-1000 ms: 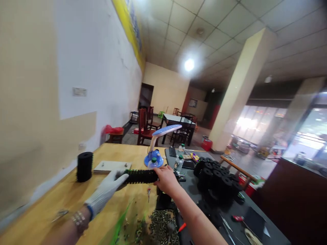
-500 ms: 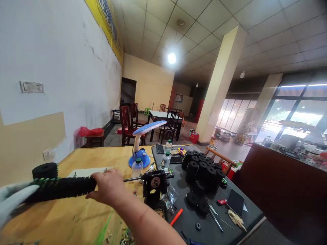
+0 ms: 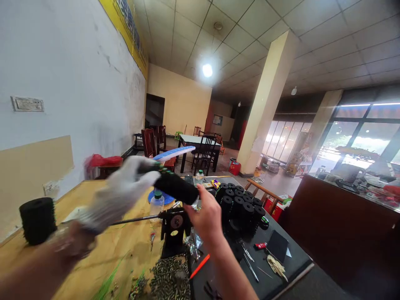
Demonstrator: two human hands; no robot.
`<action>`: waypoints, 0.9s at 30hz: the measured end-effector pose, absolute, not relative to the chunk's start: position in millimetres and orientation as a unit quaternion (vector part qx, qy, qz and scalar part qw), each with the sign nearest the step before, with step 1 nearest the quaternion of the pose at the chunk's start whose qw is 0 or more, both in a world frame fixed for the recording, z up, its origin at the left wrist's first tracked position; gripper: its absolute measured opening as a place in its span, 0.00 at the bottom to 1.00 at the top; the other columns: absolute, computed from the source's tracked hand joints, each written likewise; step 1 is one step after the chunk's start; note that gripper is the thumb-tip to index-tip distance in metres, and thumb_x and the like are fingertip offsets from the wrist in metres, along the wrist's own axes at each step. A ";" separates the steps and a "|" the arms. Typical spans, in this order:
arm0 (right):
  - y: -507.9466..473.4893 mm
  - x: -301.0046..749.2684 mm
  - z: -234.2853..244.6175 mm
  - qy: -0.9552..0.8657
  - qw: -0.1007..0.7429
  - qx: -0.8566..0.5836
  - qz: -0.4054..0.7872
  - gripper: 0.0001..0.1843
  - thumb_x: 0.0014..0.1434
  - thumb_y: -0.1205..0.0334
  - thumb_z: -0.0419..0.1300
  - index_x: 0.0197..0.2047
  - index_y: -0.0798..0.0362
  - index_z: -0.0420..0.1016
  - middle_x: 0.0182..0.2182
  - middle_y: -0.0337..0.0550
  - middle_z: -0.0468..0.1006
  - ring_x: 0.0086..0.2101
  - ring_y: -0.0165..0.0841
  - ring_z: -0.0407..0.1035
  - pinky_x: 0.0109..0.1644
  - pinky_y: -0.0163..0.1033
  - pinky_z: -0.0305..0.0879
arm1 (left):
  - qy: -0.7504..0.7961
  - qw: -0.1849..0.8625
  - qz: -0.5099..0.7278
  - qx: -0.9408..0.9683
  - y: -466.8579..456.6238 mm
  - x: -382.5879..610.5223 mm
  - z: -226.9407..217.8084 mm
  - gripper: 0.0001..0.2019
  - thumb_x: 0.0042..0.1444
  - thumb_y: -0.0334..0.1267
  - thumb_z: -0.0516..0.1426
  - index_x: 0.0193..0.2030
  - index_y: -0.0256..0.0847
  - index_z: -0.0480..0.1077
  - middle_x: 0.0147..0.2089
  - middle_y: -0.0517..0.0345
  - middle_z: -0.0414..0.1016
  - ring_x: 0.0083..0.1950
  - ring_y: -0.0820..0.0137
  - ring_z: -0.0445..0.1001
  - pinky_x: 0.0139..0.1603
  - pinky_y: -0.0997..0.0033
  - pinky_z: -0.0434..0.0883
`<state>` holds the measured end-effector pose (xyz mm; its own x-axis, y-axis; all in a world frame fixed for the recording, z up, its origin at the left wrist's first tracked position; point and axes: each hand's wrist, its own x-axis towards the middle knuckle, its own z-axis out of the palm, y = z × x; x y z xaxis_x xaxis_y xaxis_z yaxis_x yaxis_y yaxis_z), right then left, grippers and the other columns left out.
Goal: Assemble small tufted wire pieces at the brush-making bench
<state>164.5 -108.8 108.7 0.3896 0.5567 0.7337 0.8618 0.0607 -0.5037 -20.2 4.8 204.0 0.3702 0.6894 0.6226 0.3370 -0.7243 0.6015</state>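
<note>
Okay, head view: black ridged roll [image 3: 176,187] is up off the tabletop [image 3: 121,237], held between both hands, showing just above the black device [image 3: 175,227] and its rod [image 3: 137,219]. Gloved left hand [image 3: 123,193] has its fingers closed round the upper-left end, blurred; bare right hand [image 3: 208,212] pinches the other end, thumb below, some fingers hidden. Handling it well likely means supporting both ends evenly, squeezing lightly, staying clear of the rod. Long axis slants, left end high, right end pointing down-right.
</note>
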 end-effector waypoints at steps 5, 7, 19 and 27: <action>-142.8 239.6 45.3 -0.390 0.498 -0.773 -0.052 0.29 0.55 0.63 0.62 0.59 0.55 0.64 0.45 0.46 0.81 0.41 0.40 0.76 0.45 0.37 0.69 | 0.237 0.187 0.358 0.884 -22.4 107.7 179.0 0.10 0.55 0.41 0.52 0.43 0.42 0.65 0.38 0.60 0.73 0.40 0.68 0.72 0.43 0.68 0.69; -139.2 254.0 19.5 -0.356 0.443 -0.823 -0.018 0.25 0.56 0.64 0.62 0.57 0.55 0.66 0.43 0.45 0.81 0.42 0.39 0.76 0.43 0.34 0.68 | 0.225 0.159 0.300 0.913 -22.7 139.4 160.9 0.09 0.55 0.41 0.52 0.42 0.43 0.65 0.39 0.59 0.73 0.39 0.68 0.72 0.42 0.69 0.68; -76.4 273.4 -53.1 -0.293 0.324 -0.899 0.043 0.16 0.53 0.60 0.67 0.43 0.59 0.74 0.37 0.57 0.82 0.41 0.47 0.77 0.39 0.40 0.70 | 0.204 0.086 0.151 0.964 12.5 220.9 99.6 0.08 0.48 0.37 0.56 0.37 0.43 0.67 0.37 0.55 0.73 0.38 0.63 0.73 0.38 0.67 0.68; -62.5 290.1 -69.4 -0.297 0.276 -0.913 0.052 0.17 0.53 0.59 0.68 0.43 0.60 0.75 0.39 0.60 0.81 0.42 0.47 0.77 0.40 0.41 0.71 | 0.205 0.080 0.107 0.970 37.2 242.8 74.1 0.10 0.47 0.38 0.56 0.38 0.43 0.68 0.39 0.53 0.75 0.40 0.62 0.74 0.39 0.67 0.69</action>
